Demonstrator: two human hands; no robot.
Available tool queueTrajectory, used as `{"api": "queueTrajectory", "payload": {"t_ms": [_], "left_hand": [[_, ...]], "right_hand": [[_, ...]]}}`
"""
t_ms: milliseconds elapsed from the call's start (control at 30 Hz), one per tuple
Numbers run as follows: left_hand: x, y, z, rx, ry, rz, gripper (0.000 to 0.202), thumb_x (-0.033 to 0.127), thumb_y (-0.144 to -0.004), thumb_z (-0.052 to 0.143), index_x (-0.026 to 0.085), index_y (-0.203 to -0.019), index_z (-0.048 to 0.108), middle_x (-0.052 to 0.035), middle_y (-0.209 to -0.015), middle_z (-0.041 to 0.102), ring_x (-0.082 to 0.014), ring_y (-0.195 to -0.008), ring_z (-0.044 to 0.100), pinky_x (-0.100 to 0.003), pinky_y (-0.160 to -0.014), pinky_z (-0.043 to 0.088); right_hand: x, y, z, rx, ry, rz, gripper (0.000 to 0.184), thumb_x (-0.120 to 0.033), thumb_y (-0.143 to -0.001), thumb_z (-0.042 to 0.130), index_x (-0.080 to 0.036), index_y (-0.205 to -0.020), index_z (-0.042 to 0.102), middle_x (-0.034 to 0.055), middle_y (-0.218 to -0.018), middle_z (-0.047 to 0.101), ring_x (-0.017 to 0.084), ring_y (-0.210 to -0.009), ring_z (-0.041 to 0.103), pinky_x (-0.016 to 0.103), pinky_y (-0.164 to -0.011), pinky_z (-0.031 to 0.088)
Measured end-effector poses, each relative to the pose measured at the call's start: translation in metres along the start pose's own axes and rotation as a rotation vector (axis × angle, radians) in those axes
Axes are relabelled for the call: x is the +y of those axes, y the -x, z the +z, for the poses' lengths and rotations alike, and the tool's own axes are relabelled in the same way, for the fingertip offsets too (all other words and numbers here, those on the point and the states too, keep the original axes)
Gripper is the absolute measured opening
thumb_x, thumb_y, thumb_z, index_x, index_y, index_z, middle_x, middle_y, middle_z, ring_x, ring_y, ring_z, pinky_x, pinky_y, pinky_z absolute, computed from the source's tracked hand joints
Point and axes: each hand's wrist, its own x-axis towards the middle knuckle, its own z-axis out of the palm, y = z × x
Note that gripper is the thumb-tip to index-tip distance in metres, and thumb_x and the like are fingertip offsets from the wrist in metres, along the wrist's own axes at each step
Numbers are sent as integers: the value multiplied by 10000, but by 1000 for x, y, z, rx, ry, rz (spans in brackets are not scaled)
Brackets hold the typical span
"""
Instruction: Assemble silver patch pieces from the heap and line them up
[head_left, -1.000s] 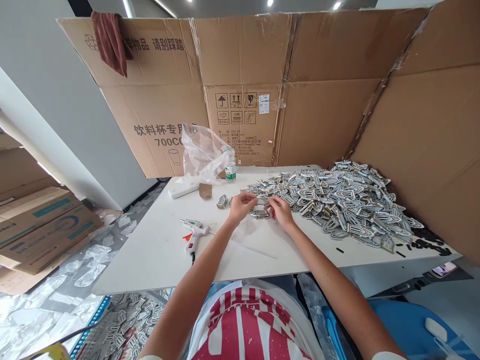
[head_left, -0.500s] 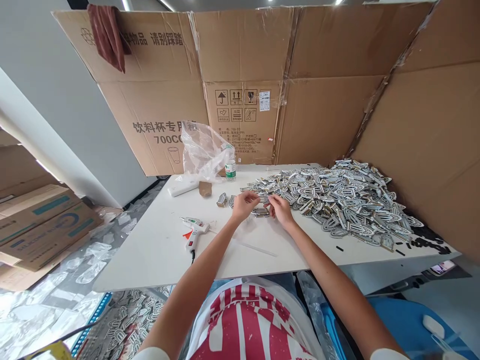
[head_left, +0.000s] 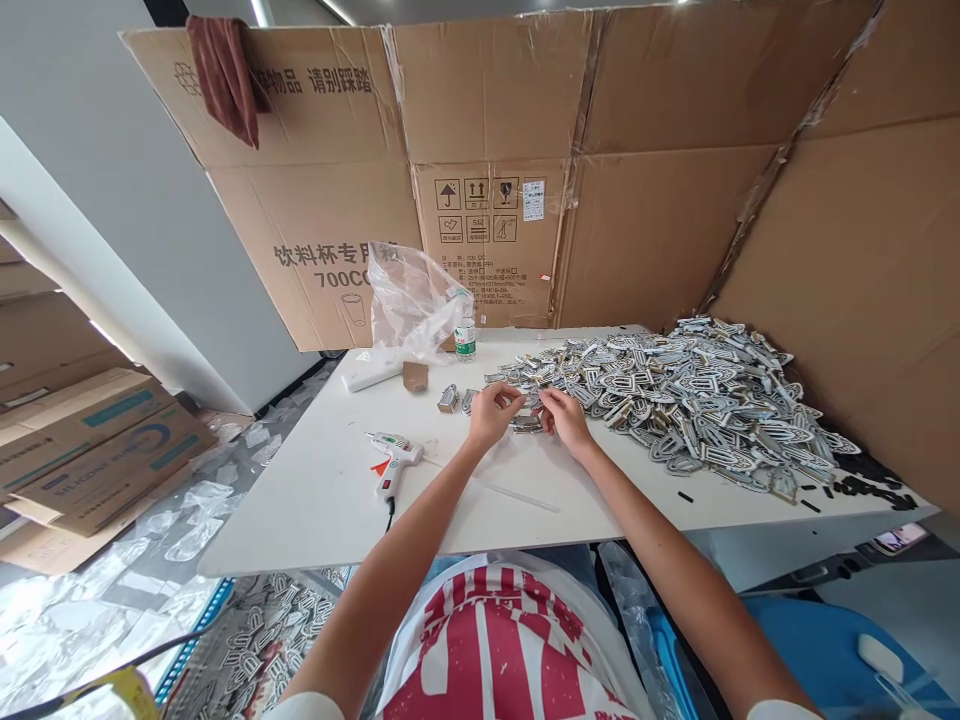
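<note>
Silver badge (head_left: 526, 423): stayed put, at 9 o'clock of badge pile (head_left: 679, 400).
Left hand (head_left: 491, 412): still pinched its edge.
Right hand (head_left: 568, 421): likewise pinching, unmoved.

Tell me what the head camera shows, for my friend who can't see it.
A person's left hand and right hand meet over a small silver badge on a white table. A big pile of badges lies to the right, a glue gun to the left, and cardboard walls stand behind.
</note>
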Motion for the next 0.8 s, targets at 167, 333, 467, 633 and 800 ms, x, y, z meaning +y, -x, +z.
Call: {"api": "queueTrajectory", "payload": {"t_ms": [167, 333, 467, 633, 800], "left_hand": [[-1, 2, -1, 6, -42, 25, 172, 373, -867, 789, 209, -849, 739, -27, -848, 774, -146, -667, 572, -297, -702, 469], [-5, 4, -7, 8, -107, 107, 151, 365, -885, 784, 223, -883, 732, -9, -852, 740, -142, -673, 560, -286, -705, 455], [-5, 3, -13, 24, -164, 177, 163, 383, -904, 790, 226, -903, 745, -19, -909, 710, -137, -680, 555, -291, -720, 470], [-2, 1, -15, 24, -196, 241, 174, 391, -923, 803, 226, -951, 754, -24, -942, 658, -126, -686, 553, -277, -681, 477], [2, 1, -18, 25, -226, 305, 193, 422, -982, 754, 231, -1006, 743, -38, -993, 654, -128, -726, 578, -258, -621, 493]], "right_hand": [[-1, 3, 3, -13, -14, -18, 430, -688, -842, 722, -266, -813, 642, 16, -677, 734, 170, -424, 512, 304, -411, 342], [-1, 5, 7, -38, -44, -25, 451, -710, -834, 726, -271, -821, 624, 14, -674, 728, 167, -423, 501, 300, -411, 327], [-3, 10, 13, -31, -55, -42, 475, -737, -857, 689, -271, -837, 597, 5, -680, 715, 149, -417, 477, 291, -417, 306], [-2, 19, 20, 52, -39, -116, 462, -726, -929, 642, -271, -878, 583, -12, -676, 675, 131, -444, 466, 278, -454, 324], [-6, 26, 24, 112, -45, -74, 473, -743, -956, 612, -274, -900, 576, -31, -616, 587, 158, -505, 545, 275, -482, 345]]}}
